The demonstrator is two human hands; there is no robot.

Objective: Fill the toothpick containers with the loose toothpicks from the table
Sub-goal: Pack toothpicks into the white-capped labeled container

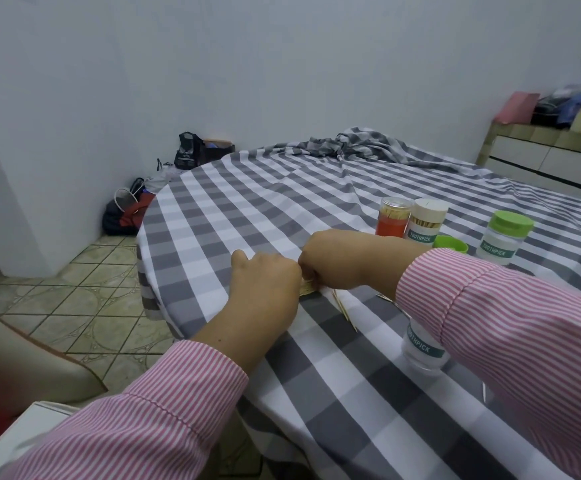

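Head view, hands: the left hand (264, 278) and the right hand (342, 261) are brought together near the bench (233, 216) edge, fingers curled round a small bundle of toothpicks (308, 289) held between them.
Head view, grip: both sets of fingers are seen closed on the bundle; only its pale end shows below the knuckles.
Head view, loose stock: a few loose toothpicks (344, 311) are left on the checked cloth just beside the hands, and one or two more near the right sleeve (489, 323).
Risk, bundle: the bundle could be splayed or dropped if the ends are not squared, and being near the bench edge, sticks could be lost to the floor.
Risk, sleeve: the open container (422, 348), partly hidden under the right forearm, could be knocked over by the sleeve when the arm is drawn back.
Container, near: labelled TOOTHPICK, clear; its fill cannot be judged, since the mouth is covered by the arm.
Container, orange (393, 216): capped in clear plastic, toothpicks visible inside.
Container, white-lidded (427, 220): closed, toothpicks visible through the wall.
Container, green-lidded (503, 237): closed, apparently empty or nearly so.
Lid: a loose green lid (450, 244) is set on the cloth between these containers.
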